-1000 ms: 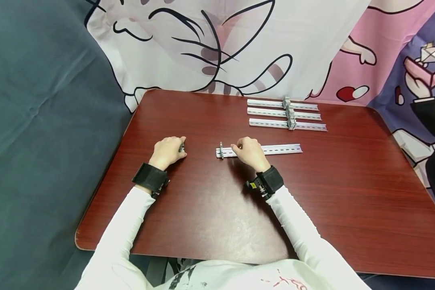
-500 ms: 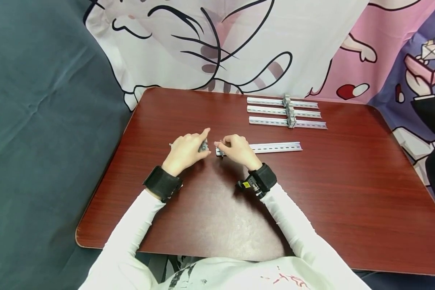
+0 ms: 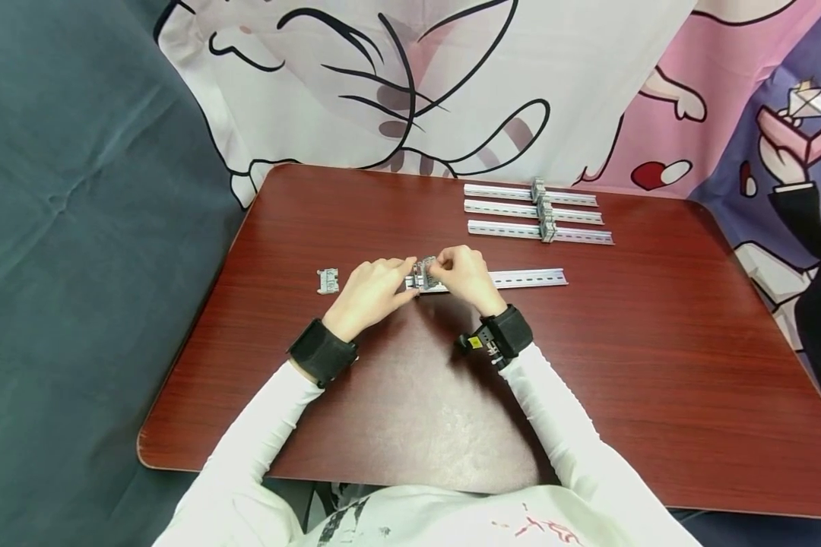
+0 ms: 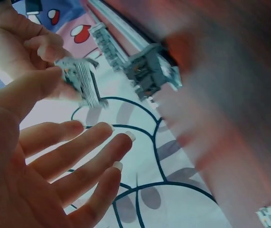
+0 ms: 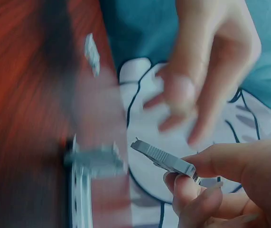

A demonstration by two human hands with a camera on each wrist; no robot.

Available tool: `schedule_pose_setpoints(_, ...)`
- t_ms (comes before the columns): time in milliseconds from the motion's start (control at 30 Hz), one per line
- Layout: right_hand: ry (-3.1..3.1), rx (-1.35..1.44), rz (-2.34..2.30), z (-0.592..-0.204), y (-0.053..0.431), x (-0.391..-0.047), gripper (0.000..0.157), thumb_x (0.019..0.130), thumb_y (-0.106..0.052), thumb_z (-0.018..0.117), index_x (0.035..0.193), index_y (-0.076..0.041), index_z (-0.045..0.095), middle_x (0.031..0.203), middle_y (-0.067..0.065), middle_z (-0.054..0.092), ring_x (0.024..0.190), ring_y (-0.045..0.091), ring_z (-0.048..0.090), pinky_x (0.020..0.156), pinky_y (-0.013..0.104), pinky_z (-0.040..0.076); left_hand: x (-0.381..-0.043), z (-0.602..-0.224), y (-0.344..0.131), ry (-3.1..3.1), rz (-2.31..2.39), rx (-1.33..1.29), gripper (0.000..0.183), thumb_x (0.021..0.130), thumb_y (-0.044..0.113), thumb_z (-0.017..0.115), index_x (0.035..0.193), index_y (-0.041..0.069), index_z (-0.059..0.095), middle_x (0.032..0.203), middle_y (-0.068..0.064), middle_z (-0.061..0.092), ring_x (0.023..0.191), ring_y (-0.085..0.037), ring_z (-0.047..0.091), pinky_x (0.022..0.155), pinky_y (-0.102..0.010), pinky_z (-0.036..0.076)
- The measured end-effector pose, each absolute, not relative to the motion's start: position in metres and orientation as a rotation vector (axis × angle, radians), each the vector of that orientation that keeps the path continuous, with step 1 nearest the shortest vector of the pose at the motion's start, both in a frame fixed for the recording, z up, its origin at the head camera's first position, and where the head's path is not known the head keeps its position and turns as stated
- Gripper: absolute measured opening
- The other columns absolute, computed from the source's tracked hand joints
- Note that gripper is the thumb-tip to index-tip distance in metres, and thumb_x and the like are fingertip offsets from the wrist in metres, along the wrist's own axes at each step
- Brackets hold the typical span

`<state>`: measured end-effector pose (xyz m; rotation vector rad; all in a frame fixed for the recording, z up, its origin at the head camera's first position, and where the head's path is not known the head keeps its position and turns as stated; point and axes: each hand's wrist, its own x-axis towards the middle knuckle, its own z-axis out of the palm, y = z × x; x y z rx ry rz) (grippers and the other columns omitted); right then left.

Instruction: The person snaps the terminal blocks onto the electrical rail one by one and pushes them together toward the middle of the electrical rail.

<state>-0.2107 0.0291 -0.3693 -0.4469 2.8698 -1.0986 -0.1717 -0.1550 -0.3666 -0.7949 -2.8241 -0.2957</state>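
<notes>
My right hand (image 3: pixel 468 277) pinches a grey terminal block (image 5: pixel 163 159) between thumb and fingers, held up near the left end of a slotted metal DIN rail (image 3: pixel 530 279). My left hand (image 3: pixel 372 292) is just left of it, fingers loosely extended, its thumb tip close to the block in the left wrist view. Another grey piece (image 4: pixel 147 71) sits upright across the rail near that end. A second loose terminal block (image 3: pixel 328 281) lies on the table behind and left of my left hand.
Three more rails (image 3: pixel 499 229) lie parallel at the back of the brown table (image 3: pixel 657 365), a row of grey blocks (image 3: pixel 546 213) across their middles. A printed curtain (image 3: pixel 479 99) hangs along the far edge; dark green cloth (image 3: pixel 109 251) covers the left side.
My left hand has moved right with a terminal block, which is now in my right hand. Its leaving uncovers the loose block on the table. My right hand shifted left, then slightly back right.
</notes>
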Motion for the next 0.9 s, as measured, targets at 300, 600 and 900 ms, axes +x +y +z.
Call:
schedule_pose_setpoints(300,2.901,-0.421,-0.889,-0.381,0.034,-0.223,0.017,0.083,-0.020,0.064,0.074,-0.007,0.071,0.075,0.005,0.070,0.067,0.019,0.058,0.062,0.029,0.043,-0.173,-0.376,-0.157,-2.943,-0.186,-0.797,0.019,0.090,0.025,0.066,0.092,0.007,0.071,0.090,-0.008,0.070,0.079,-0.029,0.067,0.062,-0.042,0.050)
schedule_pose_setpoints(600,2.933,-0.388,-0.753,-0.389,0.025,-0.229,0.019,0.083,-0.021,0.066,0.067,-0.011,0.069,0.069,0.001,0.064,0.060,0.017,0.053,0.054,0.027,0.039,-0.174,-0.387,-0.149,-3.152,-0.139,-0.833,0.026,0.093,0.030,0.063,0.105,0.007,0.069,0.117,-0.010,0.067,0.101,-0.031,0.061,0.082,-0.045,0.049)
schedule_pose_setpoints(900,2.948,-0.415,-0.741,-0.391,0.020,-0.225,0.029,0.081,-0.016,0.066,0.053,-0.013,0.057,0.055,-0.005,0.050,0.056,0.015,0.048,0.052,0.025,0.036,-0.167,-0.393,-0.143,-3.130,-0.110,-0.871,0.024,0.090,0.030,0.066,0.095,0.006,0.067,0.103,-0.008,0.066,0.098,-0.029,0.060,0.077,-0.043,0.049)
